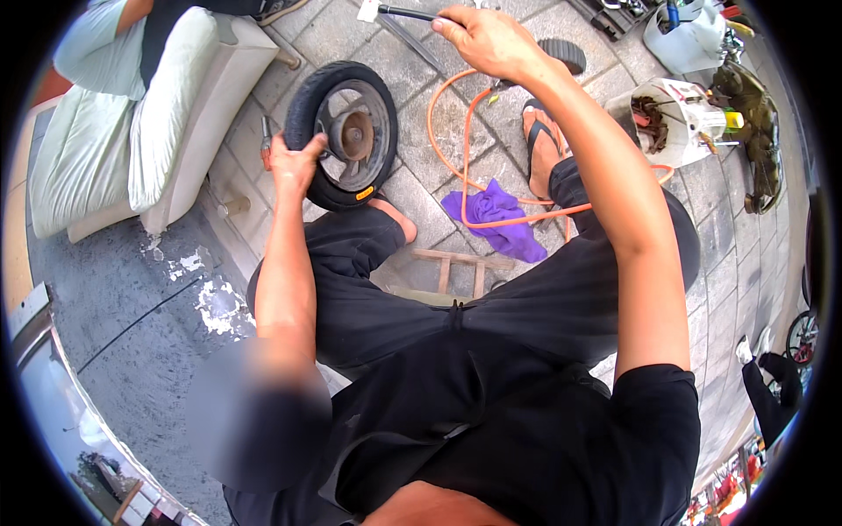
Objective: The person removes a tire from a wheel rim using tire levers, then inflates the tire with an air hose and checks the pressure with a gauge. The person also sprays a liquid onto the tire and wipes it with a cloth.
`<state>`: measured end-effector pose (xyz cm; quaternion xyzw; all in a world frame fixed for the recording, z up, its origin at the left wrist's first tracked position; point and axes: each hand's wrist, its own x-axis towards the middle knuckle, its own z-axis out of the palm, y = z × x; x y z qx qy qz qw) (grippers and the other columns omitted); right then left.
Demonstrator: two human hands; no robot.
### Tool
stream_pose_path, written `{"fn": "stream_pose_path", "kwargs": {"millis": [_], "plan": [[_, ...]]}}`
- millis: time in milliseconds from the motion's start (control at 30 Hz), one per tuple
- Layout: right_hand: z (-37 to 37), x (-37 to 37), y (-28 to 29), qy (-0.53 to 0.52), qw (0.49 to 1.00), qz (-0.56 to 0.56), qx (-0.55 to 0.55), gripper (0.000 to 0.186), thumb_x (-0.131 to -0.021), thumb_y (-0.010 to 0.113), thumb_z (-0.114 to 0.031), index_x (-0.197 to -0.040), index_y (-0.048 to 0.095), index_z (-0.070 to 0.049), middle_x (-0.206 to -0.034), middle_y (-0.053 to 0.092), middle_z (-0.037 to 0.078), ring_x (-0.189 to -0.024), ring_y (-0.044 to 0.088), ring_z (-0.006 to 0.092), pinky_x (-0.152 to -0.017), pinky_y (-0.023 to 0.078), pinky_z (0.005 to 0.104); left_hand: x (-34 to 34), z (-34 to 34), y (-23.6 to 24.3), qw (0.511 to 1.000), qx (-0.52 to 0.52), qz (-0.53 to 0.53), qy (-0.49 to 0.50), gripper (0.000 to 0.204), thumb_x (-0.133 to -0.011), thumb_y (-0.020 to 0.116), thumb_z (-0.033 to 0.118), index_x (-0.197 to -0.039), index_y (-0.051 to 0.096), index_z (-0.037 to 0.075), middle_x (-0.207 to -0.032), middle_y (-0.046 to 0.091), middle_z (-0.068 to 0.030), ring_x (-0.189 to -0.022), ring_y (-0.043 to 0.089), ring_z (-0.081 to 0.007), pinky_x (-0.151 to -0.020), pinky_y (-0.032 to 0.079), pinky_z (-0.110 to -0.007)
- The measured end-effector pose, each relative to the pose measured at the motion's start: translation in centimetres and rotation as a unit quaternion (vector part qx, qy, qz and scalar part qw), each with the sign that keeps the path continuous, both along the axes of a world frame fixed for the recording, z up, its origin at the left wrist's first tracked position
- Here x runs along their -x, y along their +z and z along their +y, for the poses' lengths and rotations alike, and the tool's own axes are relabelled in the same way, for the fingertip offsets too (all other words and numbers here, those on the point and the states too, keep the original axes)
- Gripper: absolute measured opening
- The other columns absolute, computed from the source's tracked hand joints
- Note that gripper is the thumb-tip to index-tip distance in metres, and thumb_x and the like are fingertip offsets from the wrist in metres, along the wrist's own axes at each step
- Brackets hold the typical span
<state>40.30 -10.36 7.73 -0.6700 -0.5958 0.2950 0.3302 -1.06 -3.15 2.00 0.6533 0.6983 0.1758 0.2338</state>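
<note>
My left hand (294, 162) grips the near-left side of a motorcycle wheel (380, 145), its thumb over the rim. The wheel stands tilted on the paving, with a black tyre, grey spokes and a rusty brown hub. My right hand (478, 39), raised at the far middle, is closed round a black-handled tool (408, 12) with a pale blocky head. Whether that tool is a hammer or a brush, I cannot tell. A long flat metal bar (410, 44) lies below it. Beside my left hand is a tool with a red part (266, 153).
An orange air hose (431, 114) loops across the paving to my right leg. A purple cloth (495, 219) lies between my feet. At right stand a white bin (680, 118) and a whitish jug (688, 39). A person sits on a pale padded seat (197, 110) at left.
</note>
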Motion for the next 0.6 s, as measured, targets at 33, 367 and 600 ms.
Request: {"fn": "stream_pose_path", "kwargs": {"millis": [33, 367, 600], "plan": [[-1.1, 0.0, 1.5, -0.01, 1.0, -0.004, 0.008, 0.044, -0.107, 0.052, -0.043, -0.122, 0.07, -0.006, -0.109, 0.074, 0.026, -0.105, 0.071, 0.0457, -0.092, 0.055, 0.0522, -1.3, -1.9, 1.7, 0.999, 0.022, -0.028, -0.024, 0.092, -0.074, 0.095, 0.039, -0.143, 0.055, -0.006, -0.124, 0.071, -0.0249, -0.113, 0.07, -0.0309, -0.1, 0.055, -0.042], [-9.6, -1.3, 6.9, -0.056, 0.993, 0.084, 0.054, 0.057, -0.101, 0.064, -0.056, -0.13, 0.071, -0.007, -0.104, 0.079, 0.017, -0.101, 0.075, 0.0302, -0.089, 0.055, 0.0473, -0.7, -5.6, 3.5, 0.973, 0.089, -0.151, -0.15, 0.097, -0.078, 0.09, 0.054, -0.158, 0.05, 0.017, -0.165, 0.032, -0.0285, -0.159, 0.022, -0.0403, -0.129, 0.023, -0.052], [-11.6, 2.0, 0.0, -0.04, 0.995, 0.09, 0.032, 0.042, -0.105, 0.059, -0.04, -0.119, 0.075, -0.003, -0.103, 0.077, 0.018, -0.099, 0.074, 0.0328, -0.089, 0.056, 0.0442, -1.7, -9.4, 0.2, 0.995, 0.072, -0.071, -0.007, 0.094, -0.074, 0.092, 0.031, -0.149, 0.051, -0.006, -0.147, 0.059, -0.0252, -0.13, 0.062, -0.0343, -0.113, 0.047, -0.042]]}}
